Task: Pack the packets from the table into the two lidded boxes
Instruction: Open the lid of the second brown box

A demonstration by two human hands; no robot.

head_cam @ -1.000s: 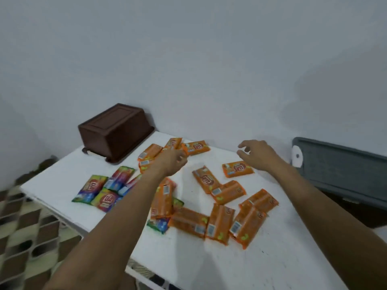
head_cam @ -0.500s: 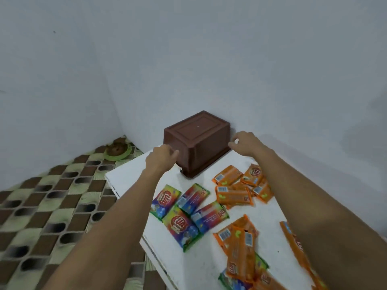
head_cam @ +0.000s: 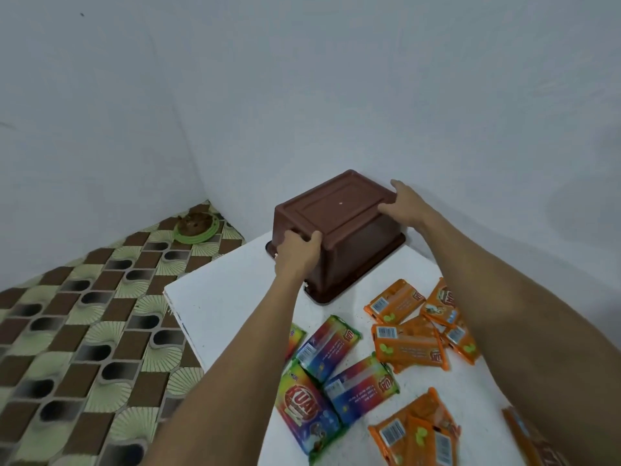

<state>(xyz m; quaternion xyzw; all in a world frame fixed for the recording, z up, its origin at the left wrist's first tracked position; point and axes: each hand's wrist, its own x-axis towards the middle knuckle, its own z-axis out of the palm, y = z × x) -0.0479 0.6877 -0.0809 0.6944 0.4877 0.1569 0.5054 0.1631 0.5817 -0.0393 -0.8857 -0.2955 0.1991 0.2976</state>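
Both hands, left and right, curl fingers around an upturned brown box at the tabletop's far corner; turning it carelessly could sweep packets off.

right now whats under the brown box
The brown box sits rim-down on the white table, left hand and right hand gripping it. Opaque walls hide whatever lies beneath.

Home room: patterned floor covering, bare painted walls.
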